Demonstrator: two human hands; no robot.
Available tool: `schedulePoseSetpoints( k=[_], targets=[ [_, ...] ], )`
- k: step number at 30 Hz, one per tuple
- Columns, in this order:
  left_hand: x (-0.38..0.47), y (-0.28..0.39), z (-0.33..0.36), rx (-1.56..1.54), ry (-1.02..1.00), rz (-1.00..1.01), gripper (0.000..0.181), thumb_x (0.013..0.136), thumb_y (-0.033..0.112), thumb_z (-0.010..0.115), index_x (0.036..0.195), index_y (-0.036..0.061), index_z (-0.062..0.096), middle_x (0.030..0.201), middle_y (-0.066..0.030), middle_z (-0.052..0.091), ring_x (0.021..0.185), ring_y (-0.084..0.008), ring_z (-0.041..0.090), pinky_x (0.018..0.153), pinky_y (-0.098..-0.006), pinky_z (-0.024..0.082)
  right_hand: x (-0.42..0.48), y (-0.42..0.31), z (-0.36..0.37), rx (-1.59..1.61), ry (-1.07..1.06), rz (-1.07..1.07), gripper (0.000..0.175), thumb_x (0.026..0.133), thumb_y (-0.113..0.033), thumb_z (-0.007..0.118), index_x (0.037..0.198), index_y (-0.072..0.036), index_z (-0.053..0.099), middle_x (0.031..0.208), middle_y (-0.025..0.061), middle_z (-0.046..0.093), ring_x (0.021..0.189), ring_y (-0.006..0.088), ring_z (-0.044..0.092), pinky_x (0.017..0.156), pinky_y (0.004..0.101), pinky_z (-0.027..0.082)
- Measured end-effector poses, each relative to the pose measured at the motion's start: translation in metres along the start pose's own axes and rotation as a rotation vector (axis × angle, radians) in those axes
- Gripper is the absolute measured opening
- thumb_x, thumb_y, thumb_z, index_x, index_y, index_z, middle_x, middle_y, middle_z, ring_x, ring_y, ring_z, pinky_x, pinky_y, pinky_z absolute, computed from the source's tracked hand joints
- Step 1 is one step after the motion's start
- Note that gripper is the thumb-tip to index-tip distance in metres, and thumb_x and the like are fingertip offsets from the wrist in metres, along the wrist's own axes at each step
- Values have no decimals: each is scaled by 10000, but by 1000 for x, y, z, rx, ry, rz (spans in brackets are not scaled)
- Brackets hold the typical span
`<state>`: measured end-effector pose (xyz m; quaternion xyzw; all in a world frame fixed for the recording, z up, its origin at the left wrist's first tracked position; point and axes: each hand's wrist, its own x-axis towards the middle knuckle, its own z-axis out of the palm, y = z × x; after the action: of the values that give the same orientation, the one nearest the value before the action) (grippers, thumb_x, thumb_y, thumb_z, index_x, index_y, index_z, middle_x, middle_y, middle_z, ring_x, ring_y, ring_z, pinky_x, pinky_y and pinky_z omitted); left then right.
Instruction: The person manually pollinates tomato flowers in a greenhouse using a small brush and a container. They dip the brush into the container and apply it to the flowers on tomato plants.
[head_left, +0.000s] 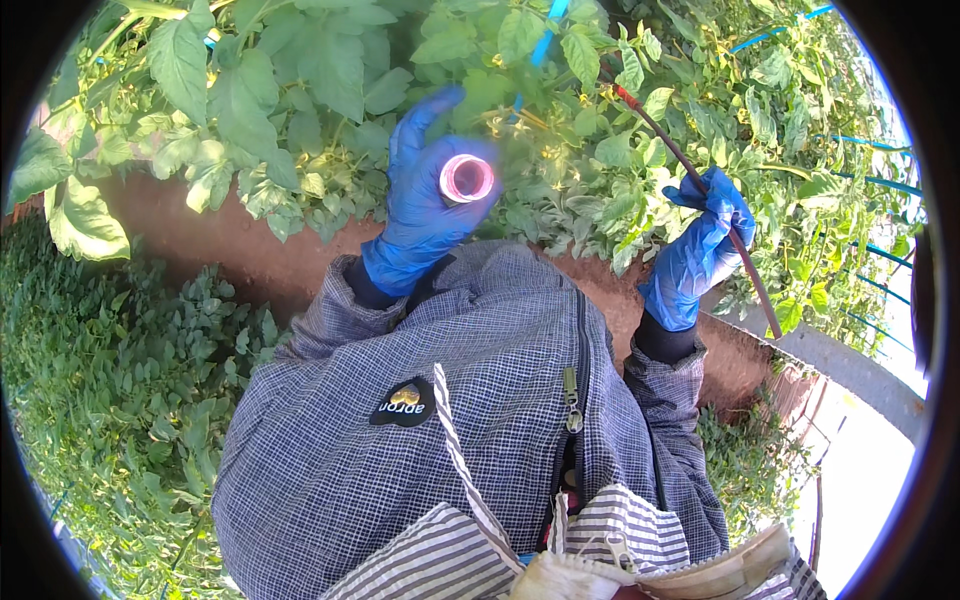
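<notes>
My gloved left hand (416, 206) is wrapped around a small open container (466, 180) with a pink rim. Its mouth faces up toward me; what it holds inside cannot be made out. Between the fingers of my gloved right hand (697, 244) is a thin brown stick (670, 142), slanting up and to the left. Red wrapping (627, 97) covers part of the stick near its far end, which reaches in among tomato leaves. Yellow tomato flowers (514, 124) hang just beyond my left hand, slightly blurred.
Leafy tomato plants (300, 82) fill the space ahead, with blue strings (547, 34) running through them. Bare reddish soil (247, 247) lies below. More foliage (135, 375) stands at the left. A grey curved edge (847, 367) crosses at the right.
</notes>
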<state>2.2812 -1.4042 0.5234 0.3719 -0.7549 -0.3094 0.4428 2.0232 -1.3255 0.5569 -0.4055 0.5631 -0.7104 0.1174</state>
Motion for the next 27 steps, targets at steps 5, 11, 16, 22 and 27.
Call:
schedulePoseSetpoints(
  k=[5,11,16,22,27],
  targets=[
    [30,16,3,-26,-75,94,322,712,86,810,1008,110,688,1436,-146,462,1334,-307,428,1087,-412,359,-1,1,8,14,-30,23,322,992,-288,560,1075,12,641,859,177,703,698,227,689,745,369,572],
    [55,21,23,-41,-242,22,341,727,158,814,1030,88,675,1404,-120,507,1284,-301,479,1074,-403,375,-1,-2,0,102,-17,40,320,996,-284,557,1078,14,638,848,175,702,711,232,686,830,387,522],
    [63,9,36,-44,-328,26,361,740,192,807,1054,85,664,1382,-118,532,1299,-307,467,1084,-422,371,-6,-7,1,107,-116,31,308,994,-281,560,1066,8,636,896,164,689,713,240,681,701,383,582],
    [66,9,43,-45,-389,45,380,745,199,805,1080,97,660,1384,-109,534,1318,-312,450,1102,-424,357,-10,0,5,154,-86,46,257,994,-233,562,1066,4,633,938,158,682,737,248,684,688,390,598],
    [65,9,42,-54,-399,58,384,751,191,803,1096,109,657,1387,-99,535,1330,-311,440,1111,-430,348,-10,1,3,190,-89,42,251,990,-223,564,1078,2,633,942,168,683,744,259,692,723,403,598]
  ],
)
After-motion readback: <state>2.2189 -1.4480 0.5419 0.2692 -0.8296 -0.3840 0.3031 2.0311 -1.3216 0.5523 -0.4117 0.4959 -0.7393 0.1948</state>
